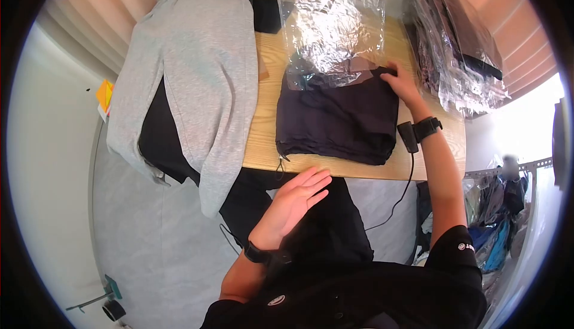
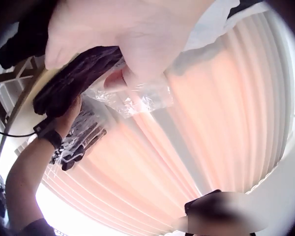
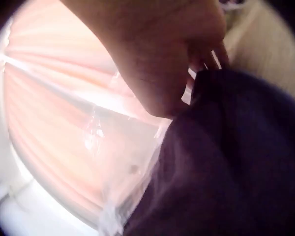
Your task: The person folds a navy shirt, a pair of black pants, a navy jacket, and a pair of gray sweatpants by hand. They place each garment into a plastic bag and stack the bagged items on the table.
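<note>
A folded dark purple garment [image 1: 338,117] lies near the table's front edge, a thin cord loop hanging from its lower left corner. Over its far edge spreads a clear plastic bag [image 1: 335,24], shiny and crinkled, reaching toward the back. My right hand [image 1: 405,84] pinches the garment's far right corner; in the right wrist view, the thumb and fingers [image 3: 220,55] lie on either side of the dark cloth [image 3: 226,157]. Held in the air just in front of the table edge, my left hand [image 1: 293,203] has straight fingers and holds nothing.
Light grey sweatpants [image 1: 203,48] are spread on the left of the table [image 1: 269,150], legs hanging over the front. Bagged dark garments [image 1: 454,42] are stacked at the back right. A cable [image 1: 397,206] runs down from the right wrist camera. A rack [image 1: 499,209] of clothes stands right.
</note>
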Available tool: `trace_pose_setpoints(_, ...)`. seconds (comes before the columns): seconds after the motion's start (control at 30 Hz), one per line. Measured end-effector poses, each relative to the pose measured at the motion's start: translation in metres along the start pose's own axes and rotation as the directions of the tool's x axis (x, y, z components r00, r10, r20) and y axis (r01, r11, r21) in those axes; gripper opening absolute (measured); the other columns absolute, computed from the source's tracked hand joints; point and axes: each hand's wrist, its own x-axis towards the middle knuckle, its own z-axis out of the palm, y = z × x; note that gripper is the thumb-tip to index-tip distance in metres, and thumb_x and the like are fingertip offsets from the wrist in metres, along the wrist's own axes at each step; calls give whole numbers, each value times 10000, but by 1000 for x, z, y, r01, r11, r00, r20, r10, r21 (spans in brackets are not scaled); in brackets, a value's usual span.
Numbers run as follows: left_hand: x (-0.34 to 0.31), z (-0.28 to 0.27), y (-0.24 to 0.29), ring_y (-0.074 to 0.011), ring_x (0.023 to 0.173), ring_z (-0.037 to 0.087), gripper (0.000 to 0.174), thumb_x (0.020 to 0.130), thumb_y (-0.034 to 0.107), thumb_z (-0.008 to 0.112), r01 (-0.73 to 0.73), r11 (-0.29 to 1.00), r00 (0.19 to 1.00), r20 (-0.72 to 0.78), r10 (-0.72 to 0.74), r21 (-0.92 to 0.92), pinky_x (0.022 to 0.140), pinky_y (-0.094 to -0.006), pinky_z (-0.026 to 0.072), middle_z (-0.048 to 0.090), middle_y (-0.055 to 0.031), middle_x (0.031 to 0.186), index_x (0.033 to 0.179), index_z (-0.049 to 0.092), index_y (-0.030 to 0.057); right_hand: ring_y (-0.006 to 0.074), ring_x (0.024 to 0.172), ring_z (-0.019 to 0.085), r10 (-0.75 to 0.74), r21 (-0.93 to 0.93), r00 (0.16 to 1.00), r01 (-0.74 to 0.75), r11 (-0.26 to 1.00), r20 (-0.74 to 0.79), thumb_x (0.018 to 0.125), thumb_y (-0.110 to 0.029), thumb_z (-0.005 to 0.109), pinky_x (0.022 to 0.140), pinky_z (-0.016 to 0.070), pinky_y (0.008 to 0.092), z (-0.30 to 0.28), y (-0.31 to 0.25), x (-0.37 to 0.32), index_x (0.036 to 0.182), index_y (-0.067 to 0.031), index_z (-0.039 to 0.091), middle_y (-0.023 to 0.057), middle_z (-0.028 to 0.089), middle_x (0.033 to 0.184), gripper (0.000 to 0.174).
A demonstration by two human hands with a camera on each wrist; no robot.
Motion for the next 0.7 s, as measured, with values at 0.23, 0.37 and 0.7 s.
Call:
trace_pose_setpoints(0.23, 0, 13, 1, -335, 1340, 321, 575, 878, 96, 497, -2, 1000, 995, -95, 0, -22, 1086, -475, 290, 345, -243, 1414, 1381, 281, -81, 177, 920, 581, 368, -466, 807, -133, 875, 462, 729, -197, 717, 775, 483, 298, -38, -91, -45, 1231, 17, 522, 137, 609, 1094, 579)
trace_pose_setpoints(0.37, -11, 25, -3, -295, 1318, 344, 606, 869, 121, 543, 25, 996, 958, -286, 0, 81, 1051, -452, 319, 394, -177, 1389, 1389, 286, -55, 136, 923, 576, 413, -228, 659, -351, 908, 629, 740, -150, 708, 736, 487, 261, -50, -77, -89, 1256, 9, 512, 78, 622, 1077, 574)
trace_pose_setpoints(0.7, -19, -18, -26, -169, 1166, 477, 503, 837, 3, 611, -164, 872, 943, -187, 276, 461, 1020, -327, 345, 501, -79, 1269, 1301, 416, -9, 151, 1007, 573, 525, 348, 577, -809, 473, 626, 838, -153, 673, 887, 462, 284, -51, -83, -231, 1329, 41, 400, 80, 574, 1179, 594)
